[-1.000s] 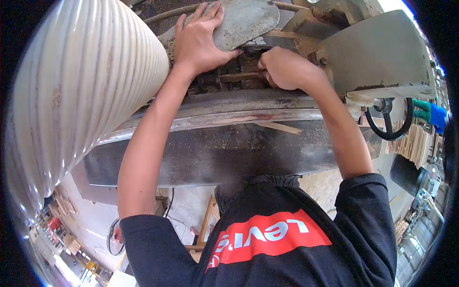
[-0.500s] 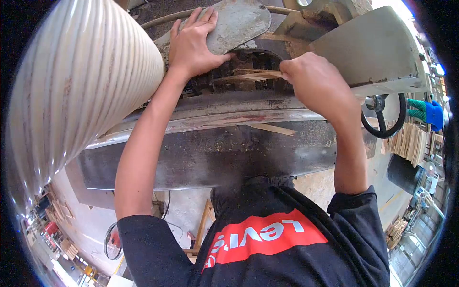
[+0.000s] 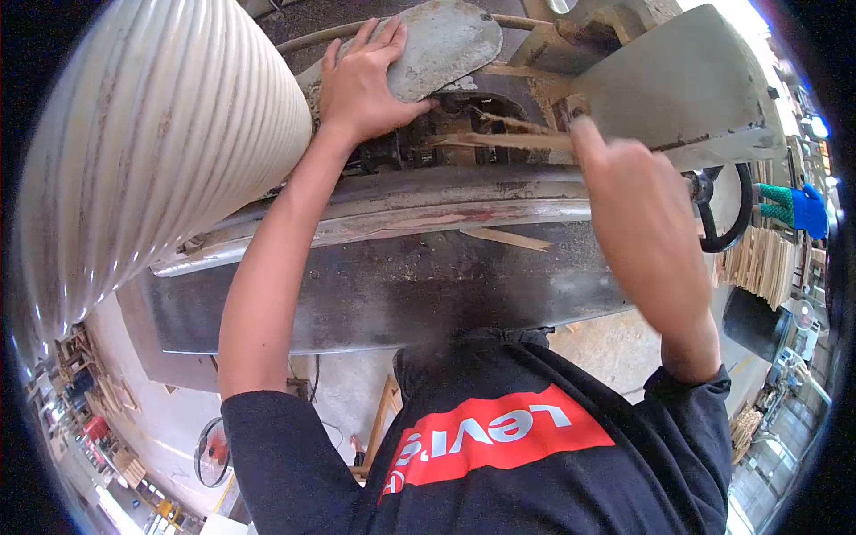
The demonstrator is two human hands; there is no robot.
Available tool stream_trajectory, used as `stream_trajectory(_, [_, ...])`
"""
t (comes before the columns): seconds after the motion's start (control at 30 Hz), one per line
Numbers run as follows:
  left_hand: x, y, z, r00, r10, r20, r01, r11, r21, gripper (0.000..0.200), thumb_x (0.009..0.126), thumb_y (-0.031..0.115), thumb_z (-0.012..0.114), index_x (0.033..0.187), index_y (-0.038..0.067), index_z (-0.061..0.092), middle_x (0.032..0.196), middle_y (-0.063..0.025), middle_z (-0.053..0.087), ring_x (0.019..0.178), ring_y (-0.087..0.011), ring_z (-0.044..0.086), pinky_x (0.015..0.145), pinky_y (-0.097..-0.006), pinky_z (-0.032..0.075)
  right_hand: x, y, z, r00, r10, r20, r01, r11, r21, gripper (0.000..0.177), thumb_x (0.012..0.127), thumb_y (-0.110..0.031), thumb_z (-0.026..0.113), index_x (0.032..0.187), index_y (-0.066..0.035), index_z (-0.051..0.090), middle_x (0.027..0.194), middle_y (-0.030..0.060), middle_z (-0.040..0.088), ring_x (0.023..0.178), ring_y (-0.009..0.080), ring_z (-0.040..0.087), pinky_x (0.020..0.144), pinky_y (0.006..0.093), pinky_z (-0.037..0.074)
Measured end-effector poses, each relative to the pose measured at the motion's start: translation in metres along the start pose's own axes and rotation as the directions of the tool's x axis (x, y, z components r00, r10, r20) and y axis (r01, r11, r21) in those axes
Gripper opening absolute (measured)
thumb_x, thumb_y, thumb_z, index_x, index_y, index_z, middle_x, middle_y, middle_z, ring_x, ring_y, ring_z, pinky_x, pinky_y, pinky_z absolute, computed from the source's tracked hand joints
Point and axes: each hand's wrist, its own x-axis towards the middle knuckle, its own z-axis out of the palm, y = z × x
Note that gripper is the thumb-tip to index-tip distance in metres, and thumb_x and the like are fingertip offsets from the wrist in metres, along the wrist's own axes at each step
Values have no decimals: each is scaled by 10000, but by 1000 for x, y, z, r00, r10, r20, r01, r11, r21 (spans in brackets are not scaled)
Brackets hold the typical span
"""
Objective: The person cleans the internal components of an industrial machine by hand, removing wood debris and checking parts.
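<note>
My left hand (image 3: 364,89) lies spread against a grey metal cover plate (image 3: 450,49), thumb stretched along its lower edge. Beside it is an opening (image 3: 459,156) in the machine, dark inside with wood debris. Closed around the end of a thin wood strip (image 3: 526,141), my right hand (image 3: 637,201) is on the opening's right side, slightly smeared by motion. The strip points left across the opening, and a ragged splinter (image 3: 513,122) shows just above it. Another loose wood sliver (image 3: 506,238) rests on the dark machine table (image 3: 392,294).
A large ribbed hose (image 3: 178,152) fills the left side. At the right are a grey metal housing (image 3: 678,89) and a black handwheel (image 3: 744,209). Beyond stand stacked wood pieces (image 3: 758,267), a dark bin (image 3: 753,316) and a person in blue (image 3: 807,212).
My right hand has moved right and toward me, drawing the wood strip along, so more of it shows. My left hand stays on the cover plate.
</note>
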Motion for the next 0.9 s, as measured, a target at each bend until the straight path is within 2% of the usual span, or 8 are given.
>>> stream_trajectory(0.07, [0, 2, -1, 1000, 9, -27, -9, 1000, 3, 988, 633, 483, 901, 1477, 103, 556, 1569, -44, 498, 1497, -245, 391, 1237, -530, 249, -18, -7, -24, 989, 132, 63, -133, 991, 15, 193, 890, -7, 555, 1082, -12, 566, 785, 149, 649, 734, 397, 660, 612, 412, 499])
stream_trajectory(0.17, [0, 6, -9, 1000, -4, -26, 4, 1000, -9, 888, 690, 429, 884, 1436, 56, 582, 1528, -106, 534, 1480, -276, 416, 1221, -523, 293, -56, 14, -53, 969, 243, -47, -236, 964, 120, 73, 958, -26, 555, 1018, -2, 588, 657, 117, 622, 548, 287, 652, 475, 373, 445])
stream_trajectory(0.27, [9, 21, -33, 978, -95, 187, 100, 995, -20, 994, 670, 435, 869, 1480, -17, 511, 1594, -181, 440, 1532, -296, 330, 1254, -522, 235, -108, 38, -60, 833, 526, 171, -523, 651, 550, 183, 1066, -110, 525, 943, -12, 621, 581, 1, 466, 439, 66, 486, 410, 291, 368])
stream_trajectory(0.43, [10, 15, -27, 960, -97, 263, 84, 994, 63, 1016, 681, 446, 892, 1497, -9, 492, 1567, -175, 478, 1535, -291, 325, 1256, -519, 235, -157, 51, 4, 854, 228, 467, -504, 582, 638, 158, 1039, -110, 558, 926, -14, 612, 592, 60, 514, 473, 125, 555, 462, 304, 429])
stream_trajectory(0.63, [9, 28, -32, 974, -91, 207, 70, 992, 103, 1072, 667, 466, 911, 1526, 11, 459, 1593, -161, 449, 1534, -263, 329, 1258, -503, 240, -152, 33, 173, 721, -128, 681, -646, 234, 727, 231, 1052, -189, 547, 973, 17, 616, 647, 100, 563, 583, 170, 622, 562, 338, 483])
stream_trajectory(0.73, [8, 20, -24, 987, -33, 155, 21, 997, 80, 1097, 662, 483, 907, 1537, 13, 442, 1614, -156, 418, 1534, -267, 326, 1259, -498, 239, -164, 37, 235, 933, -10, 360, -169, 871, 462, 196, 1017, -161, 574, 1075, 4, 663, 720, 171, 645, 647, 231, 684, 590, 379, 505])
stream_trajectory(0.83, [8, 24, -27, 981, -60, 186, 37, 992, 125, 1114, 658, 496, 902, 1547, 18, 429, 1630, -152, 393, 1538, -269, 319, 1258, -489, 242, -136, 17, 125, 890, 221, 398, -381, 840, 386, 245, 964, -165, 616, 1143, -24, 706, 843, 235, 711, 812, 455, 678, 727, 539, 537])
stream_trajectory(0.9, [8, 20, -24, 987, -45, 154, 29, 994, 103, 1098, 653, 502, 903, 1531, 19, 456, 1615, -159, 415, 1532, -273, 331, 1255, -490, 246, -121, 24, 61, 922, 55, 384, -304, 717, 628, 244, 969, -180, 626, 1139, -33, 719, 835, 223, 713, 803, 430, 696, 730, 517, 549])
